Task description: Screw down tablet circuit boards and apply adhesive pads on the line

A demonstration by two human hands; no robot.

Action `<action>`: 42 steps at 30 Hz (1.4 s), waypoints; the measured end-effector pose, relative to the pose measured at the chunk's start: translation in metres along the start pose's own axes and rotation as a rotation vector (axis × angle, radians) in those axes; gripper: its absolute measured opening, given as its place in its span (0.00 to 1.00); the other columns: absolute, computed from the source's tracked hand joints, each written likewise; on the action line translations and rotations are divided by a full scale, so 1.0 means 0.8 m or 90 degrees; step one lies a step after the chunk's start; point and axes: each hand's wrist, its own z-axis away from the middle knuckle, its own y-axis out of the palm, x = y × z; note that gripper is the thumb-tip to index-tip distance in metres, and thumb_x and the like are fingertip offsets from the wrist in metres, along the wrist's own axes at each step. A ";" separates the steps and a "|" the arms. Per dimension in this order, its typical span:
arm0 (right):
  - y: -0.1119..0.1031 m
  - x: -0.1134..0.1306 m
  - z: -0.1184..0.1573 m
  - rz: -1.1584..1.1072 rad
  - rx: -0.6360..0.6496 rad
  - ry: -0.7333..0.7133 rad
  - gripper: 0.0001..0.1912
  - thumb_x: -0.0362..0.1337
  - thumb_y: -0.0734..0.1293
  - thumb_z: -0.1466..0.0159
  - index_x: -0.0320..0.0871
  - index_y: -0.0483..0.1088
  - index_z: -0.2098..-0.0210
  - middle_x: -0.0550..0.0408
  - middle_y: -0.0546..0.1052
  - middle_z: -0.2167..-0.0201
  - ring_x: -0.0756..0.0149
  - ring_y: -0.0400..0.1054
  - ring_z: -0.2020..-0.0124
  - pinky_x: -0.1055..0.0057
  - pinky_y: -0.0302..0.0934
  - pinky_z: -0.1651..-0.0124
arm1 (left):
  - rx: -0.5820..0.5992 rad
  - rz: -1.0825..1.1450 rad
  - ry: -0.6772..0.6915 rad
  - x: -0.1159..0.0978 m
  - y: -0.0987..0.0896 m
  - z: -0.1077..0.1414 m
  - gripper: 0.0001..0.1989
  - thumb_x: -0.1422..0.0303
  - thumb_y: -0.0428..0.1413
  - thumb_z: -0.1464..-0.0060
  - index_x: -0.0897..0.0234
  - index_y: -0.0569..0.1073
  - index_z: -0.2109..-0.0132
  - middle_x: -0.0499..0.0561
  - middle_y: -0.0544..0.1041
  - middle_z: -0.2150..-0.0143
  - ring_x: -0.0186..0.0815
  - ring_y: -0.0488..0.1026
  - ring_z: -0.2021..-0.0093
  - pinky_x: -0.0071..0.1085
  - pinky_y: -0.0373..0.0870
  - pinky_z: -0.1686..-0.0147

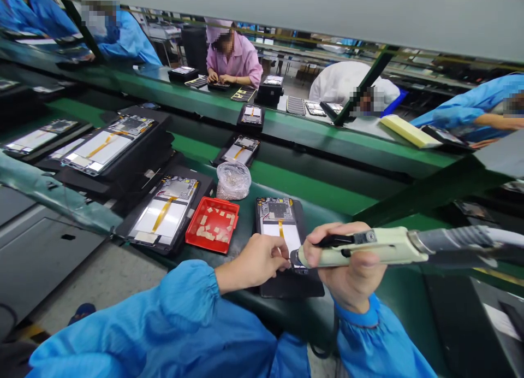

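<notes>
While the fingers of the left hand draw together, thumb against forefinger, beside the tool's nose, whether they grasp anything cannot be told; the back of this hand faces upward, its forearm entering from the lower left. The right hand is clenched around a cream-coloured, elongated handheld tool, wrist raised above the forearm, the tool nearly level and its nose directed leftward. Below both hands lies an opened, flat, rectangular electronic device with white panels and an orange ribbon, resting on a black rectangular slab. To the left stand a red plastic tray containing small pale pieces and, just behind it, a clear plastic bag. Farther left, a similar opened device lies on black material.
</notes>
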 end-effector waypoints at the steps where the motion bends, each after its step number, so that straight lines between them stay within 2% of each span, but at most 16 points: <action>1: 0.000 0.000 0.001 -0.001 0.006 0.002 0.17 0.51 0.74 0.38 0.44 0.75 0.60 0.52 0.81 0.69 0.65 0.72 0.84 0.69 0.66 0.84 | 0.000 -0.015 -0.005 -0.002 0.000 0.001 0.01 0.72 0.59 0.48 0.65 0.76 0.67 0.44 0.75 0.76 0.30 0.71 0.81 0.23 0.66 0.79; 3: 0.000 -0.002 0.003 -0.002 0.020 0.010 0.18 0.51 0.75 0.38 0.44 0.75 0.59 0.51 0.82 0.68 0.65 0.72 0.84 0.69 0.66 0.83 | 0.002 -0.067 0.002 -0.007 -0.002 0.005 0.03 0.73 0.58 0.47 0.65 0.77 0.66 0.45 0.76 0.76 0.30 0.71 0.80 0.24 0.66 0.77; 6: 0.000 -0.007 0.012 0.008 0.040 0.018 0.18 0.51 0.75 0.39 0.44 0.75 0.59 0.50 0.82 0.68 0.65 0.72 0.84 0.69 0.67 0.83 | 0.015 -0.173 0.068 -0.012 -0.009 0.011 0.08 0.75 0.55 0.46 0.64 0.79 0.65 0.48 0.79 0.72 0.33 0.75 0.74 0.26 0.69 0.69; 8: -0.003 -0.012 0.021 0.019 0.056 0.032 0.18 0.50 0.75 0.39 0.43 0.75 0.59 0.49 0.82 0.67 0.66 0.72 0.84 0.69 0.67 0.82 | 0.022 -0.188 0.092 -0.009 -0.017 0.014 0.09 0.75 0.54 0.45 0.64 0.80 0.66 0.49 0.80 0.70 0.34 0.77 0.70 0.28 0.70 0.65; 10: -0.007 -0.017 0.032 0.028 0.075 0.056 0.18 0.49 0.75 0.38 0.43 0.75 0.58 0.48 0.82 0.66 0.66 0.73 0.82 0.69 0.68 0.81 | 0.022 -0.117 0.039 0.000 -0.026 0.014 0.08 0.72 0.55 0.44 0.65 0.79 0.67 0.49 0.79 0.72 0.34 0.76 0.73 0.27 0.69 0.70; 13: -0.014 -0.025 0.045 0.036 0.086 0.081 0.18 0.48 0.75 0.38 0.43 0.76 0.56 0.47 0.82 0.65 0.66 0.74 0.81 0.69 0.68 0.79 | 0.007 0.074 -0.102 0.018 -0.038 0.012 0.08 0.66 0.57 0.43 0.66 0.75 0.68 0.49 0.77 0.75 0.30 0.71 0.80 0.24 0.63 0.81; 16: -0.018 -0.032 0.050 0.036 0.080 0.085 0.17 0.48 0.75 0.38 0.43 0.76 0.56 0.48 0.82 0.65 0.66 0.74 0.81 0.70 0.69 0.78 | -0.009 0.229 -0.175 0.025 -0.044 0.012 0.10 0.65 0.59 0.44 0.67 0.72 0.69 0.52 0.78 0.74 0.30 0.73 0.80 0.23 0.66 0.81; 20: -0.019 -0.040 0.052 0.035 0.080 0.084 0.17 0.48 0.75 0.37 0.44 0.75 0.55 0.48 0.82 0.65 0.67 0.73 0.80 0.69 0.69 0.77 | -0.020 0.336 -0.218 0.021 -0.046 0.015 0.07 0.72 0.64 0.49 0.70 0.73 0.66 0.55 0.80 0.73 0.32 0.76 0.77 0.25 0.73 0.77; 26: -0.023 -0.046 0.063 0.045 0.102 0.093 0.17 0.48 0.74 0.37 0.45 0.75 0.54 0.50 0.81 0.66 0.68 0.73 0.79 0.70 0.68 0.77 | -0.034 0.363 -0.219 0.026 -0.041 0.017 0.09 0.71 0.67 0.52 0.71 0.75 0.66 0.55 0.80 0.71 0.32 0.77 0.75 0.28 0.76 0.74; 29: -0.026 -0.048 0.069 0.047 0.114 0.103 0.17 0.47 0.75 0.37 0.45 0.75 0.53 0.50 0.81 0.66 0.67 0.73 0.78 0.70 0.68 0.76 | -0.043 0.345 -0.216 0.033 -0.035 0.015 0.09 0.72 0.66 0.52 0.71 0.76 0.65 0.54 0.80 0.71 0.31 0.76 0.75 0.28 0.76 0.73; 32: -0.026 -0.050 0.070 0.047 0.122 0.109 0.18 0.47 0.75 0.38 0.44 0.75 0.54 0.50 0.81 0.66 0.67 0.73 0.78 0.71 0.68 0.77 | -0.021 0.302 -0.185 0.039 -0.027 0.018 0.06 0.70 0.62 0.47 0.71 0.77 0.64 0.53 0.79 0.70 0.32 0.76 0.74 0.28 0.75 0.73; 35: -0.021 -0.048 0.064 0.055 0.103 0.095 0.17 0.47 0.75 0.38 0.43 0.75 0.55 0.50 0.81 0.66 0.67 0.73 0.79 0.69 0.69 0.77 | -0.007 0.122 -0.087 0.038 -0.019 0.025 0.08 0.70 0.56 0.41 0.68 0.79 0.62 0.52 0.79 0.70 0.34 0.76 0.70 0.30 0.74 0.70; 39: -0.013 -0.033 0.048 0.036 0.009 0.062 0.16 0.50 0.73 0.37 0.44 0.74 0.58 0.51 0.82 0.66 0.65 0.73 0.82 0.68 0.68 0.80 | -0.046 -0.155 0.094 0.032 -0.008 0.034 0.09 0.75 0.56 0.40 0.63 0.82 0.61 0.52 0.82 0.60 0.38 0.77 0.57 0.32 0.72 0.53; 42: -0.012 -0.020 0.039 0.025 -0.049 0.071 0.19 0.54 0.73 0.38 0.45 0.72 0.61 0.53 0.82 0.68 0.66 0.71 0.84 0.70 0.66 0.84 | -0.042 -0.234 0.136 0.031 0.000 0.033 0.07 0.75 0.58 0.41 0.63 0.81 0.61 0.51 0.80 0.60 0.37 0.77 0.57 0.31 0.70 0.55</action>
